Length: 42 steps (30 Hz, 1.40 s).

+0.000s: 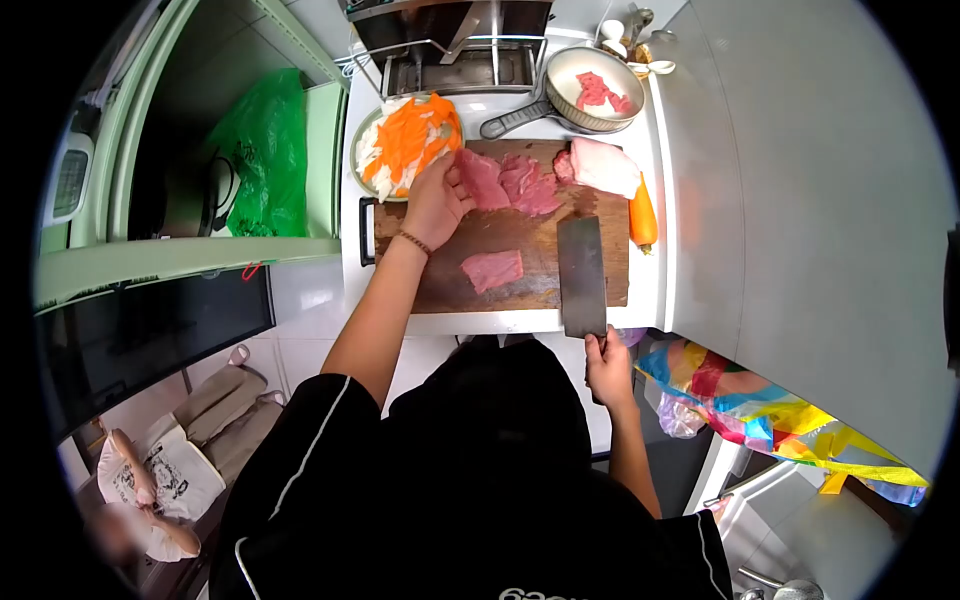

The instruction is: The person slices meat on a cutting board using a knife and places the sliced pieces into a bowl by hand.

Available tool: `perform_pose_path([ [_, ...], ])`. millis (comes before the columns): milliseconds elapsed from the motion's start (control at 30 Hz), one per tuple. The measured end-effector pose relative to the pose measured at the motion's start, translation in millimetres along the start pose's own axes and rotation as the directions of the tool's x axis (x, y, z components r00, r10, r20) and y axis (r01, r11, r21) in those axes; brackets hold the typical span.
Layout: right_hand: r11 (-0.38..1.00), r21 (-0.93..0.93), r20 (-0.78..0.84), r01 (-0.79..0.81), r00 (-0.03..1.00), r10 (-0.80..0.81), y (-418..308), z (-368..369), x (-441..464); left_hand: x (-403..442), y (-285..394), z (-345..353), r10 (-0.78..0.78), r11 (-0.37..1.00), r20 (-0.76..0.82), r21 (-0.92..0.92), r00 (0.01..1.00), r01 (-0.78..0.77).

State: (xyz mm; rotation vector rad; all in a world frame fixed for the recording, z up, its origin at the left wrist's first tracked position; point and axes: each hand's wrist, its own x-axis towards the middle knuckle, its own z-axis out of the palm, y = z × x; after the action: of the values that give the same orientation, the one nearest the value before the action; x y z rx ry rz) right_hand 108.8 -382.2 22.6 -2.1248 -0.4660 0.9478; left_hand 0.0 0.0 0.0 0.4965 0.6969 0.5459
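Note:
My right hand (610, 372) is wrapped around the handle of a cleaver (583, 275). The cleaver's broad dark blade rests over the right part of a wooden cutting board (440, 290). At the board's far left, my left hand (442, 200) has its fingers curled at the edge of a raw meat slice (482, 180). More meat slices (528, 186) lie just right of it. A separate piece of meat (493, 270) sits near the board's front middle. At the back right corner is a larger chunk of meat with a pale fat layer (603, 167).
A bowl of sliced orange and white vegetables (408, 145) stands behind my left hand. Behind the board is a pan (563, 88) with some raw meat inside. A carrot (642, 215) lies at the right. At lower left, another person (150, 490) is seated.

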Motion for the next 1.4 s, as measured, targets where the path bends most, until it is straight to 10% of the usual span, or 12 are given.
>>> perform_pose_path([
  [167,0.99,-0.139,0.003,0.011,1.0,-0.011,-28,3,-3,-38,14,-34,0.237,0.771,0.012,0.606,0.971,-0.196],
  [333,0.933,-0.323,0.011,0.156,0.987,-0.162,-54,6,-12,-69,12,-58,0.325,0.015,0.226,0.97,0.918,-0.244],
  [433,0.892,-0.421,0.012,0.164,0.984,-0.176,-52,22,-11,-97,11,-37,0.453,-0.606,0.508,0.778,0.732,-0.165],
  [567,0.803,-0.58,0.009,0.138,0.987,-0.163,-61,35,-23,-96,-49,-44,0.112,-0.426,0.807,0.566,0.58,-0.705],
  [667,0.756,-0.639,-0.003,0.144,0.982,-0.189,-83,51,-41,-79,-78,-47,0.095,-0.368,0.867,0.488,0.49,-0.792],
  [900,0.757,-0.646,-0.006,0.103,0.99,-0.139,-95,93,-64,-56,-69,-47,-0.095,-0.248,0.912,0.366,0.399,-0.897],
  [1400,0.748,-0.66,-0.035,-0.063,0.998,0.053,-80,65,-142,-69,-59,-54,0.119,-0.238,0.898,0.441,0.424,-0.866],
])
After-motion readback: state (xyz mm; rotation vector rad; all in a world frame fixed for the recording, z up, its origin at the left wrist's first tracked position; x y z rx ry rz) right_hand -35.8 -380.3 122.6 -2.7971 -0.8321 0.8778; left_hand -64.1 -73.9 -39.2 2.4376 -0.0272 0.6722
